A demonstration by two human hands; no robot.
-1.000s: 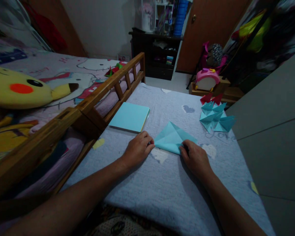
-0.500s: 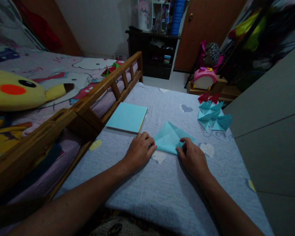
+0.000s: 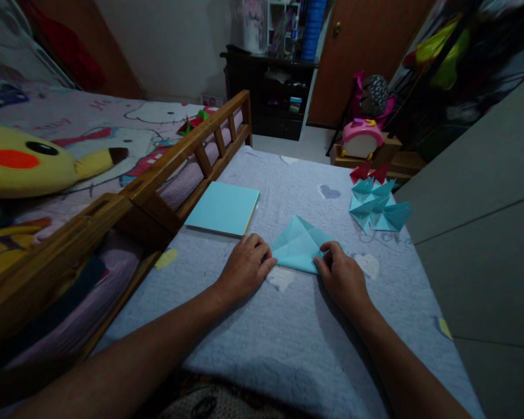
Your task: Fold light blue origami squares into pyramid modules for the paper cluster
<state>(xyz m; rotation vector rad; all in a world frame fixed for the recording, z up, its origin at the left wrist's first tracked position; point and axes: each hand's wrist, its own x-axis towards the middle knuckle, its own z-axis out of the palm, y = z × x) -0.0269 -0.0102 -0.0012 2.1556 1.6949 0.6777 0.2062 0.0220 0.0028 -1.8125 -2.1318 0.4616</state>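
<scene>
A light-blue sheet of origami paper point(image 3: 297, 247), folded into a triangle with creases across it, lies on the cloth with its point away from me. My left hand point(image 3: 247, 265) rests at its left corner, thumb and fingers closed on that corner. At the right end, my right hand point(image 3: 341, 272) pinches the paper near the folded edge between thumb and fingers. Beyond my left hand lies a stack of square paper point(image 3: 224, 208), light blue on top. Folded light-blue paper pieces point(image 3: 378, 205) stand at the right, with red folded paper point(image 3: 370, 172) behind them.
A blue patterned cloth point(image 3: 262, 337) covers the surface under my hands. Along the left runs a wooden bed rail point(image 3: 187, 154), with a yellow plush toy point(image 3: 30, 160) beyond it. A pale cabinet point(image 3: 484, 233) borders the right side.
My right fingers have closed slightly over the paper's right part, covering its right corner. My left hand stays at the left corner. The whole view has shifted a little.
</scene>
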